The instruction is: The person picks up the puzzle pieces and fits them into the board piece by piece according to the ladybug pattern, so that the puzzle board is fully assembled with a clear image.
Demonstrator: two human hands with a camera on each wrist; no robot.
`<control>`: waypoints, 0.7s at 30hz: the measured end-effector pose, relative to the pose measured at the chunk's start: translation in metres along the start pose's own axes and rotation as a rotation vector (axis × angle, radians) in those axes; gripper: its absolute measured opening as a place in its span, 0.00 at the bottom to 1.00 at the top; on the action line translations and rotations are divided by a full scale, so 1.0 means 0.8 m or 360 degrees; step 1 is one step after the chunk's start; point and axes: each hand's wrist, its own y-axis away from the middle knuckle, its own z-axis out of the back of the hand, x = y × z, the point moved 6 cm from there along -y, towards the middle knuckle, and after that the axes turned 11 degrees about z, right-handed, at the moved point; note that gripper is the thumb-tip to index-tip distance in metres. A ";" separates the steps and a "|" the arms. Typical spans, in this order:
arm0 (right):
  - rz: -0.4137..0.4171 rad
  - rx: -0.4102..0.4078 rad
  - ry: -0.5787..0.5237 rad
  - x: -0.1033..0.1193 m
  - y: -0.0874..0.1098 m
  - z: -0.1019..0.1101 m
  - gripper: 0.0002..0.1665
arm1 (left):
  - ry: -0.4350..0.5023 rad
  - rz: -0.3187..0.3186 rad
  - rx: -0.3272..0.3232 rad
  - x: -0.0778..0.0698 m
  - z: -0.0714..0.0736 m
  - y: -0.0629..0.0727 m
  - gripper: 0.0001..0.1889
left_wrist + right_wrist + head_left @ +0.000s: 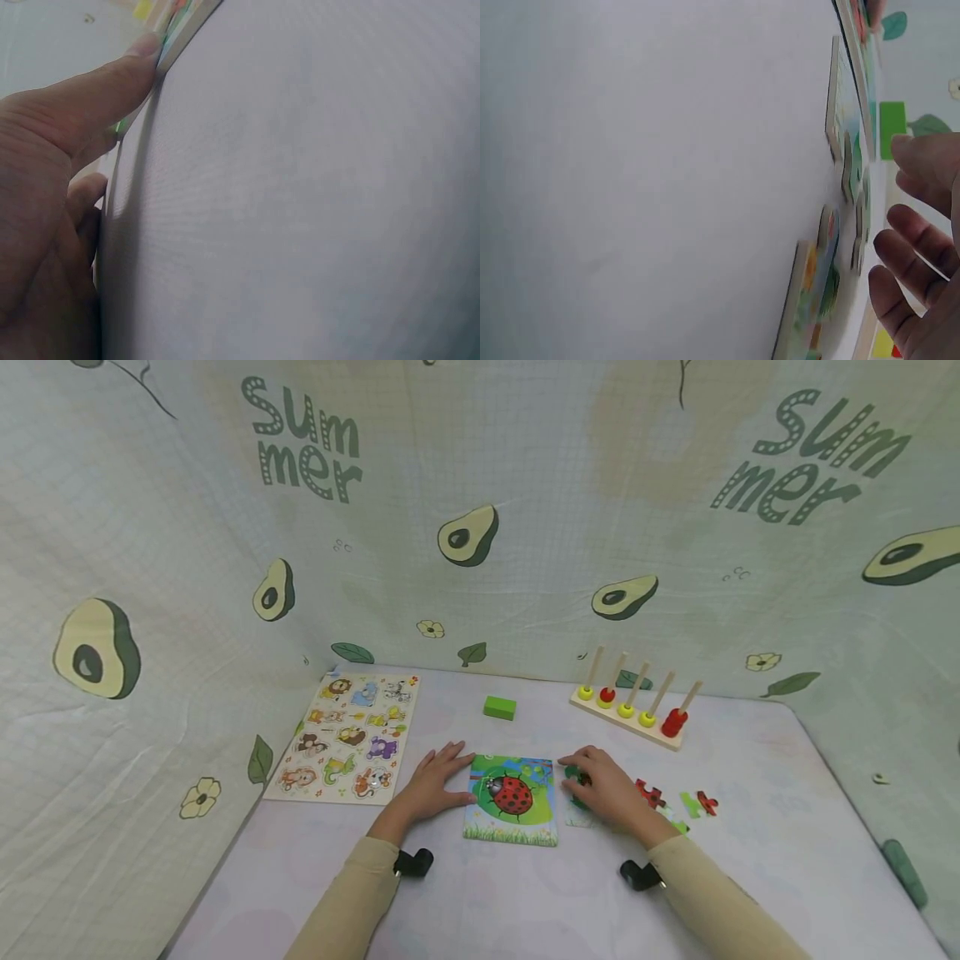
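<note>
A pale bench stands within avocado-print cloth. The puzzle lies flat, ladybird upright, long axis front-to-back. Left hand presses its edge, fingers straight; right hand grips a green piece.

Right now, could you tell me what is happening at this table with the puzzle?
A person sits at a white cloth-covered table working on a square ladybird jigsaw puzzle board. The left hand rests flat against the board's left edge, thumb touching it. The right hand is at the board's right edge, fingers curled round a green jigsaw piece. More loose red and green pieces lie to the right. Further back are a green wooden block, a wooden peg rack with coloured beads and an animal peg puzzle board.
</note>
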 end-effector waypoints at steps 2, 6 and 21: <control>-0.0038 0.0008 -0.0002 -0.005 0.003 0.003 0.22 | -0.0019 0.0007 -0.0001 0.002 -0.001 -0.001 0.42; -0.0087 0.0022 0.0006 -0.014 0.011 0.007 0.22 | -0.0032 0.0012 -0.0008 0.006 -0.003 -0.002 0.41; -0.0177 0.0012 0.0010 -0.035 0.027 0.013 0.24 | -0.0013 0.0016 -0.0014 0.004 -0.003 -0.002 0.41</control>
